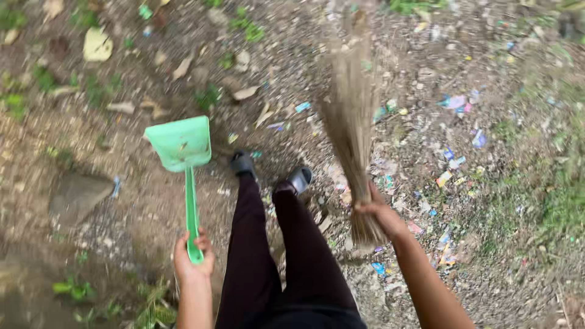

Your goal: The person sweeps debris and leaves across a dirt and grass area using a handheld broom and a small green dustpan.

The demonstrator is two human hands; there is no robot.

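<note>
Your left hand point(194, 259) is clamped on the green dustpan point(180, 144) handle, pan held over the dirt; your right hand point(379, 213) grips the grass broom point(350, 116), its blurred tips cut off at top.

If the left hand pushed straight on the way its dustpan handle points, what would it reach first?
The left hand grips the green dustpan with the handle pointing up the picture. Beyond the pan's front edge lies bare dirt with dry leaves; those look like the first things met, though height above the ground is unclear.
</note>
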